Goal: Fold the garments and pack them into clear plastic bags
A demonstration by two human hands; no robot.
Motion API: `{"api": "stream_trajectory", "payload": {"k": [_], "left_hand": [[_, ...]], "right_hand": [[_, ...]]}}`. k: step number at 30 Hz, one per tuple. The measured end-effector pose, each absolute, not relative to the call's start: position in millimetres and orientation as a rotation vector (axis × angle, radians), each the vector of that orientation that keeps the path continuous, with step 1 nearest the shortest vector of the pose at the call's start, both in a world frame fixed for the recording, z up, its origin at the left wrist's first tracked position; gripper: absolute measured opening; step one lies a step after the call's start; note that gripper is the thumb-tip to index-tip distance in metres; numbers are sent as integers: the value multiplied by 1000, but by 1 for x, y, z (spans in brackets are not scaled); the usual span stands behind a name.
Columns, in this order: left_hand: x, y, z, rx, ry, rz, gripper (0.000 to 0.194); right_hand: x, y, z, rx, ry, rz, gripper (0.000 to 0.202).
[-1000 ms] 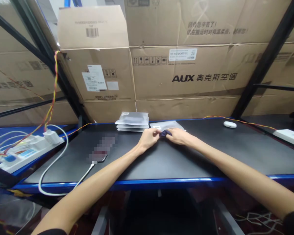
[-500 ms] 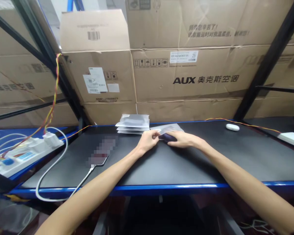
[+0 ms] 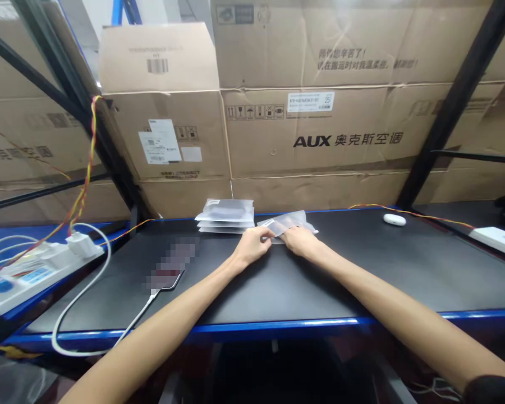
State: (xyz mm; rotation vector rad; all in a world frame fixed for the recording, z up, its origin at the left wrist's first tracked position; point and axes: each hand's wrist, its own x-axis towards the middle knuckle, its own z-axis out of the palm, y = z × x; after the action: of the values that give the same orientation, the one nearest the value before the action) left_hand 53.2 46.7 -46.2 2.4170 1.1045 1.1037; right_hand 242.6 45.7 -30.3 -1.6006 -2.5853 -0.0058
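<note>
- Half a second on, the dark navy item that showed beneath the right hand (image 3: 301,242) is hidden from view; whether it lies inside the frosted plastic bag (image 3: 292,220) or under the fingers cannot be told.
- The bag's upper layer, lower in the earlier frame, now rises at a tilt above the right fingers, its film partly veiling them.
- The left hand (image 3: 252,247) has kept its place at the bag's near left corner, thumb and forefinger pinched on the edge.
- The right hand, back upward, points forward and inward, fingers bent and tucked under the film; their grip is concealed.
- Both forearms stretch forward over the black tabletop (image 3: 320,292), converging at the bag, with the hands just beside each other.
- Beyond the left fingers and to their left sits a stack of frosted bags (image 3: 225,212); nearer, farther left, lies a smartphone (image 3: 168,266) on a white cable (image 3: 138,317).
- Well right of the right fingers rests a white case (image 3: 394,220).
</note>
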Motion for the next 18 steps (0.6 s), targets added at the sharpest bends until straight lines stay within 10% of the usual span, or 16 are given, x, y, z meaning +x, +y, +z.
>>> {"api": "stream_trajectory", "payload": {"k": [18], "left_hand": [[44,51,-41,2539,1267,1031,24]], "right_hand": [[254,23,-36,-1474,-2551,-69,56]]}}
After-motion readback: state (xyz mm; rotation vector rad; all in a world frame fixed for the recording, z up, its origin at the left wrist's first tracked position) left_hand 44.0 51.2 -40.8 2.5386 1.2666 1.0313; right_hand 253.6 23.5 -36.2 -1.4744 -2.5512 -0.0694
